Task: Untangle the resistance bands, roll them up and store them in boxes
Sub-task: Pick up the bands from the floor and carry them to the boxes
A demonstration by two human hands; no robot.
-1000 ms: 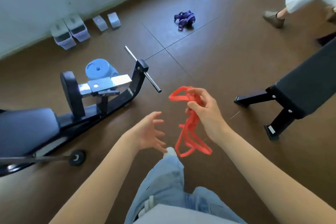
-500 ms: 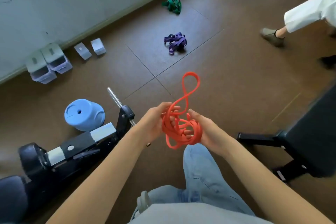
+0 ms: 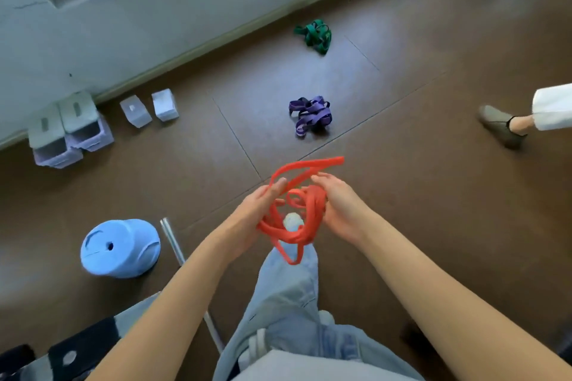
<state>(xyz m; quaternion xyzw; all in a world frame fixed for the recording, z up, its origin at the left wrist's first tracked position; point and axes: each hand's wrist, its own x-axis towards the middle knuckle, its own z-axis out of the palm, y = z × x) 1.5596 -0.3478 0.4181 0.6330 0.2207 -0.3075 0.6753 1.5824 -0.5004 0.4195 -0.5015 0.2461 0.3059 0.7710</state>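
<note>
A tangled red resistance band (image 3: 305, 213) hangs between both hands above my jeans leg. My left hand (image 3: 257, 210) grips its left side, and my right hand (image 3: 339, 204) grips its right side. One flat loop of it sticks out up and to the right past my fingers. A tangled purple band (image 3: 310, 114) lies on the brown floor ahead. Farther back, near the wall, lies a tangled green band (image 3: 315, 35). Several small clear boxes (image 3: 71, 130) stand by the wall at the left, two smaller ones (image 3: 150, 108) beside them.
A blue weight plate (image 3: 119, 249) lies on the floor at lower left beside a metal bar (image 3: 173, 244) of a black gym machine (image 3: 80, 349). Another person's shoe and white trouser leg (image 3: 523, 120) stand at the right edge.
The view has tilted up toward the wall. My left hand has joined the right on the red band, and the raised loop has dropped from upright to flat, pointing right.
</note>
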